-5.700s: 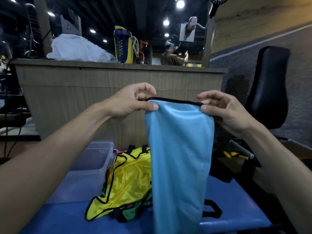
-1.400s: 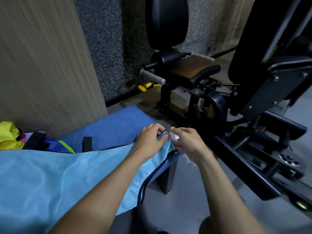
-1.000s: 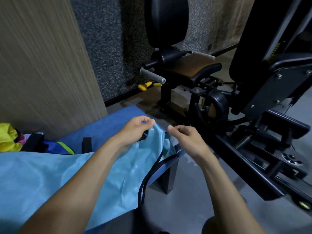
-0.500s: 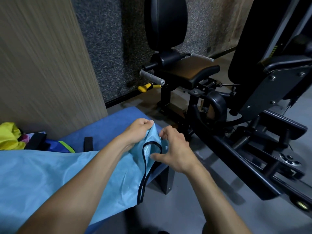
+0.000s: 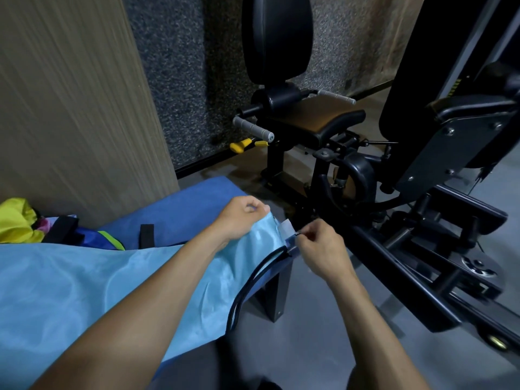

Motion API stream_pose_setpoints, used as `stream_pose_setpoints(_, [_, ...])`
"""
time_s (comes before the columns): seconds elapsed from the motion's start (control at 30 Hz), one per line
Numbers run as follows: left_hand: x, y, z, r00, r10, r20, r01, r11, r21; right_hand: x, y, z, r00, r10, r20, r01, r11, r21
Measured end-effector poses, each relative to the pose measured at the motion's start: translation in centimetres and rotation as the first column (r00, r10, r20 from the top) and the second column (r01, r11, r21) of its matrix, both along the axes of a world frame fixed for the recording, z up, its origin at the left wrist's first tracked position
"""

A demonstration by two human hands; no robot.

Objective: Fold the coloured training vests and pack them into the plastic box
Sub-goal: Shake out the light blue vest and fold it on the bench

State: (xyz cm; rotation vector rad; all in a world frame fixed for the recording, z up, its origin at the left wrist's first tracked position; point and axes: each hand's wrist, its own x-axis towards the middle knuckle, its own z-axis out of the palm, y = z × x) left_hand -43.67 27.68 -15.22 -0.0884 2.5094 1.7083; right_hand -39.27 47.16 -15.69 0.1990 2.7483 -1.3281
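My left hand (image 5: pixel 239 219) sits just left of the frame's centre, its fingers curled round the far corner of the light blue vest (image 5: pixel 84 291), bunching the cloth there; my right hand (image 5: pixel 320 246) is just to the right of it, fingers curled, thumb and forefinger pinching the vest's black-trimmed edge beside a small white label (image 5: pixel 287 228) that stands up between the two hands; both hands grip the same end of the vest, close together but not touching. The vest itself lies spread across the lower left of the frame over the blue padded surface (image 5: pixel 197 198), my left forearm crossing above it; its black-edged hem (image 5: pixel 253 280) curves down over the surface's right-hand end, by the black leg (image 5: pixel 277 294) beneath. At the far left edge a yellow vest (image 5: pixel 17 220) lies crumpled against the wood-grain panel (image 5: pixel 70 94), with a dark blue vest with a green stripe (image 5: pixel 95 237) just beside it, partly tucked under the light blue one; a short black strap (image 5: pixel 147 235) lies on the surface between them and my left hand. The upper right holds a black gym machine (image 5: pixel 365 153) with a padded seat and backrest, standing on the grey floor (image 5: pixel 323 333); I cannot see the plastic box in this view.
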Motion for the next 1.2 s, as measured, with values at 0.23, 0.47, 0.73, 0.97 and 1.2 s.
stream_pose_setpoints(0.23, [0.7, -0.9, 0.6, 0.999, -0.025, 0.030, 0.022, 0.994, 0.111, -1.5, 0.2, -1.2, 0.977, 0.010, 0.215, 0.089, 0.892, -0.442])
stream_pose_setpoints(0.47, [1.4, -2.3, 1.3, 0.997, -0.067, 0.035, 0.057, 0.968, 0.244, -3.0, -2.0, -3.0, 0.999, 0.029, 0.041, -0.020, 0.977, -0.212])
stream_pose_setpoints(0.73, [0.9, -1.3, 1.5, 0.988, -0.151, 0.009, 0.148, 0.978, 0.150, -3.9, -2.8, -3.2, 0.989, 0.001, 0.147, 0.025, 0.984, -0.174])
stream_pose_setpoints(0.97, [-1.1, 0.6, -1.2, 0.994, -0.060, -0.086, 0.053, 0.995, -0.083, -4.5, -1.4, -3.0, 0.962, 0.115, 0.249, -0.011, 0.924, -0.383])
stream_pose_setpoints(1.2, [-1.8, 1.8, -3.6, 0.975, -0.048, -0.215, -0.043, 0.915, -0.400, -4.9, -1.8, -2.8, 0.967, 0.114, 0.230, -0.031, 0.942, -0.334])
